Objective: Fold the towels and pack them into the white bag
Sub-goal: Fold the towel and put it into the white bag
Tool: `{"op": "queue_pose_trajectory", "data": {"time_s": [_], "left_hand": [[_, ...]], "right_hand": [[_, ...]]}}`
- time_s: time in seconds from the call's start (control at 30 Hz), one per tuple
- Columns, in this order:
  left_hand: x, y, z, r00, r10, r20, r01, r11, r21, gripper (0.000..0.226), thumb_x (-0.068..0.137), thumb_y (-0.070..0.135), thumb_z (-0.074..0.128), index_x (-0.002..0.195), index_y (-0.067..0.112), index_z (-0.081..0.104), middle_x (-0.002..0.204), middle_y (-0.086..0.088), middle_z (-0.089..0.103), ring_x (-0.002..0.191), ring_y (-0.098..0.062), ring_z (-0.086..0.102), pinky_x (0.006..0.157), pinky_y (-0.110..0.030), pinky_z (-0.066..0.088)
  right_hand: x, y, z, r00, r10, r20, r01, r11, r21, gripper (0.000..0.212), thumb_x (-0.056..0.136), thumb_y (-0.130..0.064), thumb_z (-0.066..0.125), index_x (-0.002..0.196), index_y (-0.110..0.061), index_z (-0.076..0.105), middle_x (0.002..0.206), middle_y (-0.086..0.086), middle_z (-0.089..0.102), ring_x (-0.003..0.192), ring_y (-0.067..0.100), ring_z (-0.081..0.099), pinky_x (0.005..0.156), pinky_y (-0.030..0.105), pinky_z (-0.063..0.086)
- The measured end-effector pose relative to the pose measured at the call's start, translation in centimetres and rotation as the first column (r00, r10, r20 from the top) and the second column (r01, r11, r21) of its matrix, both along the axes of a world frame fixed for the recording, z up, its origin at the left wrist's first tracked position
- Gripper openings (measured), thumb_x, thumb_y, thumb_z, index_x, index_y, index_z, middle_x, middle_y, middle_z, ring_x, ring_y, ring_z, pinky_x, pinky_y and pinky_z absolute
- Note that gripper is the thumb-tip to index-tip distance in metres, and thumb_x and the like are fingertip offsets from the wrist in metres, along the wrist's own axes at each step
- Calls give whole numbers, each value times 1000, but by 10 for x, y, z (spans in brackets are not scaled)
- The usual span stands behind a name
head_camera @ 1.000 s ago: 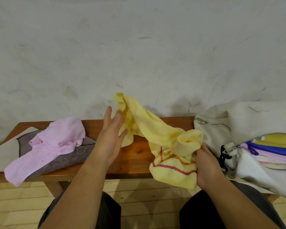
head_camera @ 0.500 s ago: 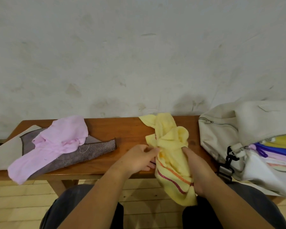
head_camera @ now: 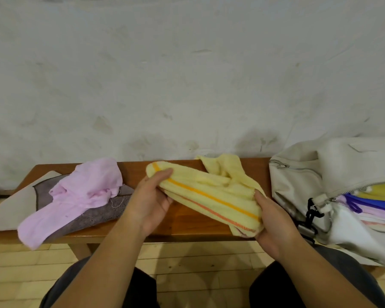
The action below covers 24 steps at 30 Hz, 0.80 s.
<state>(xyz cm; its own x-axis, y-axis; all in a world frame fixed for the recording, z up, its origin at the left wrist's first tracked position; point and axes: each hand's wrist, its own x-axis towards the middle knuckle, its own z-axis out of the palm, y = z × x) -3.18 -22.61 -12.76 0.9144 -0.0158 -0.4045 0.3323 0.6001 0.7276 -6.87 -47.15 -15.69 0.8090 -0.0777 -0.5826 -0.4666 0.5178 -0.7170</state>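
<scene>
Pale yellow terry towel with an orange stripe and a reddish stripe (head_camera: pixel 209 193), bunched lengthwise into a loose roll and held just above the brown wooden bench (head_camera: pixel 187 222) at centre. Its far corner flops toward the wall behind. Left hand (head_camera: pixel 149 203) grips the towel's left end, fingers curled round it from below, one digit over the top edge. Right hand (head_camera: pixel 273 223) grips the lower right end, fingers wrapped under the cloth and thumb on top. White fabric bag with zippers (head_camera: pixel 298 181) sits on the bench's right end, just beside the right hand, main zip open. Inside it is a stack of folded towels, yellow, blue and lilac (head_camera: pixel 378 202). A black plastic clip (head_camera: pixel 312 213) hangs at the bag's front. At left, a crumpled pink towel (head_camera: pixel 82 192) lies on top of a flat grey-purple towel (head_camera: pixel 102 215), which overlaps a beige cloth (head_camera: pixel 7 207) at the bench's left end. The person's knees in dark trousers show at the bottom, over a light wood plank floor (head_camera: pixel 198 256).
</scene>
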Motion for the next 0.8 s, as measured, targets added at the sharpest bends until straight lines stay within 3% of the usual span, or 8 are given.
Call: {"op": "queue_pose_trajectory", "data": {"time_s": [0.1,0.2,0.33,0.43,0.57,0.63,0.7,0.8], "left_hand": [[-3,25,5,992,124,-16,-124,990,-61,50,88,16,66,136,4,58,131,-12,65,122,-24,63,99,-41,53],[-10,43,10,974,205,-94,-206,979,-6,51,90,24,67,138,7,59,128,-12,68,123,-28,62,108,-51,46],[-21,59,13,951,251,-180,-228,964,139,43,91,30,67,128,8,65,114,-13,74,109,-31,68,96,-48,52],[-28,74,16,949,262,-175,-228,954,193,29,91,31,67,114,13,67,98,-10,73,97,-29,68,83,-45,54],[-36,86,13,973,72,-221,0,951,310,23,93,16,57,114,11,67,113,-17,72,101,-35,68,87,-46,54],[-41,85,4,945,-61,-321,193,896,401,27,96,8,50,116,7,68,115,-20,72,99,-36,68,81,-44,57],[-45,83,-2,890,-167,-424,371,806,462,29,97,5,49,116,-1,71,113,-29,70,92,-37,69,77,-43,58],[-48,73,-1,823,-321,-468,539,701,467,22,93,8,63,106,-5,75,115,-32,68,93,-37,71,81,-43,59]], "right_hand": [[-4,4,2,1000,15,-15,-16,999,-36,26,106,-37,50,123,-25,65,104,9,78,84,29,76,66,42,60],[-10,8,8,997,47,-56,-45,999,28,30,105,-41,49,123,-22,65,107,13,77,91,34,76,75,47,60],[-13,6,11,993,62,-100,-58,997,46,35,102,-49,51,116,-22,68,105,13,78,92,35,76,81,51,61],[-10,-2,9,992,-123,-36,121,992,-33,34,102,-49,52,115,-23,69,113,6,76,101,31,73,92,49,57],[-4,-12,0,964,-254,77,253,967,19,24,108,-14,42,115,-13,65,117,6,70,107,20,67,86,35,54],[-3,-12,-3,968,-237,81,230,969,95,30,106,-3,34,113,-7,62,89,4,66,78,15,65,70,31,52],[-5,-11,-7,980,-199,16,194,970,145,23,105,-7,33,104,-8,56,60,-3,36,45,10,35,42,25,36],[-9,-6,-10,998,-28,-59,28,1000,3,18,105,-24,46,105,-10,58,57,-5,24,41,9,20,33,24,22]]}}
